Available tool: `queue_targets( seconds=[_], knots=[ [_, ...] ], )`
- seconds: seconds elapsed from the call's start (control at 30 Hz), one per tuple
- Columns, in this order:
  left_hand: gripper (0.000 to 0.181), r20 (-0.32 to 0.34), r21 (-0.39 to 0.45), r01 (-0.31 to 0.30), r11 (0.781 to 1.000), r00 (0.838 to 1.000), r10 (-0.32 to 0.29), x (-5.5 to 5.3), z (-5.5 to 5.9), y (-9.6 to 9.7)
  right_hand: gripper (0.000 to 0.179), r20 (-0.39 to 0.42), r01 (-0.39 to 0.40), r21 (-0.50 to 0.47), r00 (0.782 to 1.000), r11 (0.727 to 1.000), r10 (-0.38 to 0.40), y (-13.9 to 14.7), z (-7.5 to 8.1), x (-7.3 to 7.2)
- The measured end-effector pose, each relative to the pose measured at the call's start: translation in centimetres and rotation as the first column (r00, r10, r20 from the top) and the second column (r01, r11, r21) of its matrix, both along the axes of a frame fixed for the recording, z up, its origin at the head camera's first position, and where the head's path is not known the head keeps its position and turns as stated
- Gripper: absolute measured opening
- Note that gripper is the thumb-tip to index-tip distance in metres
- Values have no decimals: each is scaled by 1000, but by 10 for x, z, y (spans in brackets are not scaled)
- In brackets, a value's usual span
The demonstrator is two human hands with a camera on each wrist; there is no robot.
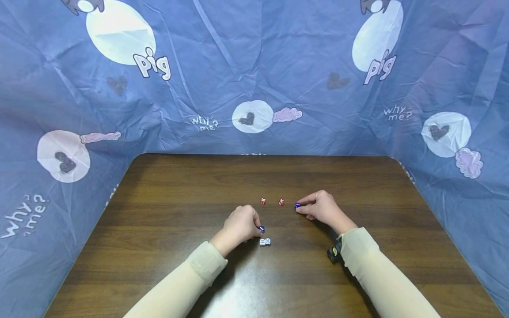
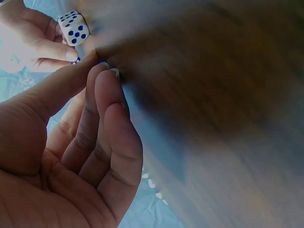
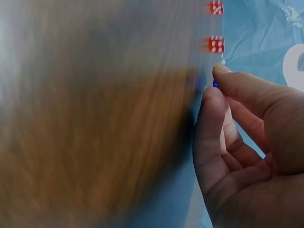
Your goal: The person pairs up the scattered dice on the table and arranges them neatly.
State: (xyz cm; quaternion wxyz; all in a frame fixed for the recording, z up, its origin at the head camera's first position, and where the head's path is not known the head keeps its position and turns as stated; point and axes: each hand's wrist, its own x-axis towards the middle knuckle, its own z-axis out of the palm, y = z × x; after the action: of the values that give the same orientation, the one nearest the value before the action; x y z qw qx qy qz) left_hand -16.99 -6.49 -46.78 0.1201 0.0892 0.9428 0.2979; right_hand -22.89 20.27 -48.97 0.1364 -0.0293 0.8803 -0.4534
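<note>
My left hand (image 1: 240, 224) pinches a blue die (image 1: 261, 229) between thumb and fingertips, just behind two white dice (image 1: 265, 242) that sit side by side on the table. In the left wrist view only a sliver of this blue die (image 2: 102, 61) shows past the fingertips. Farther right, my right hand (image 1: 323, 208) holds a second blue die (image 1: 297, 206) by thumb and index finger, close over the tabletop. The right wrist view shows that die (image 3: 215, 84) mostly covered by the fingers. To its left lie two red dice, one nearer (image 1: 281, 202) and one farther (image 1: 263, 201).
Both hands work above a dark brown wooden table (image 1: 179, 185). A blue printed cloth (image 1: 222, 79) hangs behind it and along both sides. A black strap with a small device (image 1: 335, 251) is on the right wrist.
</note>
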Motion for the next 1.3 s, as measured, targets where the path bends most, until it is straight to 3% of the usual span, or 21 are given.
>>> queue_targets(
  seconds=[0.4,0.67,0.97,1.3],
  knots=[
    [24,16,4,1,1000,1000,-1,0,-1,-1,13,-23,-127,-12,992,992,127,-31,6,23],
    [22,26,0,12,1000,1000,-12,-2,0,0,14,-85,-204,34,975,978,206,-49,6,35],
    [22,29,19,20,1000,999,-20,-1,1,-1,10,-111,-270,47,955,962,273,-65,-1,43],
    [21,25,29,20,999,999,-21,-1,-1,-1,12,-159,-289,49,943,956,293,-74,-3,47]
  ],
)
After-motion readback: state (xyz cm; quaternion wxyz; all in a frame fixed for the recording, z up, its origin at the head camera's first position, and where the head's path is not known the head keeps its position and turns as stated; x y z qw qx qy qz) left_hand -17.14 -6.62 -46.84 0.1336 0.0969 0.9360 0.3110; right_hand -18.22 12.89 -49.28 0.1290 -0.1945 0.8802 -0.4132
